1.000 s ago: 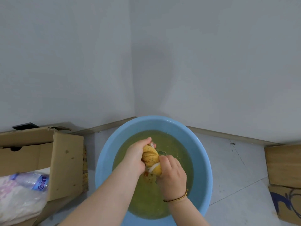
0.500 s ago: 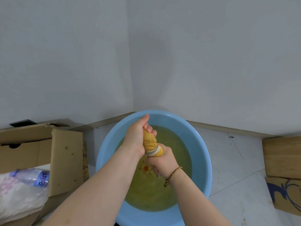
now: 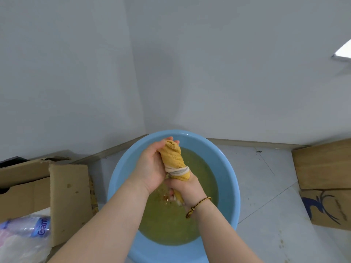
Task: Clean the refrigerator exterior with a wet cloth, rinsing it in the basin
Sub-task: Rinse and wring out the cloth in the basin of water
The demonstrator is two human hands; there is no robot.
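Cloth (image 3: 173, 158), yellow terry with a pale banded edge: twisted into a tight rope and held upright, a little tilted, above the water at the middle of the basin. Two bare hands grip it, one at each end.

Far left, near edge: white plastic bag (image 3: 17, 245) with a clear plastic bottle with a blue label (image 3: 28, 226) lying on it. Both sit inside an open brown cardboard box (image 3: 70, 196), one flap of which stands up just beside the basin. A dark flat object (image 3: 11, 160) shows behind the box against the wall; what it is cannot be told.

Centre: round light-blue plastic basin (image 3: 121, 179), on the floor in the corner of two grey-white walls (image 3: 228, 73), holding murky yellow-green water (image 3: 201, 186).

Left hand (image 3: 152, 168): fingers wrapped round the upper, far end of the cloth, fingertips showing past its top.

Right hand (image 3: 185, 188): just below the left and nearer, closed in a fist round the lower end. A short tail of cloth pokes out beneath the fist, close above the water. A braided gold-and-dark bracelet (image 3: 198, 205) circles this wrist.

Right: pale grey floor tiles (image 3: 266, 186), speckled with small stains, and a tan skirting strip (image 3: 247, 142) along the foot of the wall. At the right edge lie a plain brown cardboard piece (image 3: 322, 164) and, nearer, a second cardboard piece printed with a dark blue design (image 3: 326, 207).
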